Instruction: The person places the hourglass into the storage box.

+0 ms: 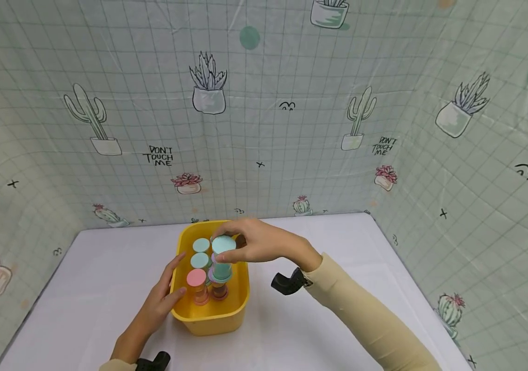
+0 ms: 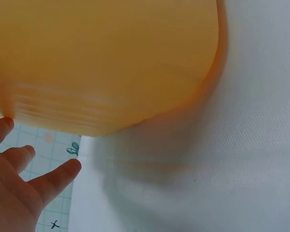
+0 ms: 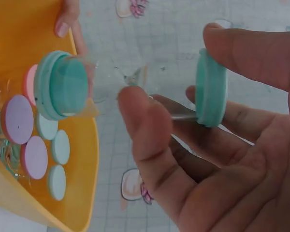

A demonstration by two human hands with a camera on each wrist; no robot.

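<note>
My right hand (image 1: 264, 241) holds a sand timer (image 1: 224, 244) with teal end caps above a yellow bin (image 1: 217, 325). In the right wrist view, thumb and fingers are around one teal cap (image 3: 212, 89); its clear body points toward the bin, and teal sand lies by the far cap. At the bin's left side, my left hand (image 1: 156, 303) rests with thumb and index fingertip at the rim. The left wrist view shows its other fingers (image 2: 55, 181) straight and spread beside the bin wall. Inside stand a pink-capped timer (image 1: 196, 277), light blue-capped timers (image 1: 199, 260) and purple-capped ones (image 3: 19, 119).
The bin stands on a table with a white cloth (image 1: 310, 314). Behind and at both sides hangs a grid-patterned curtain (image 1: 264, 129) printed with cacti. Black bands (image 1: 289, 282) with camera mounts sit on both wrists.
</note>
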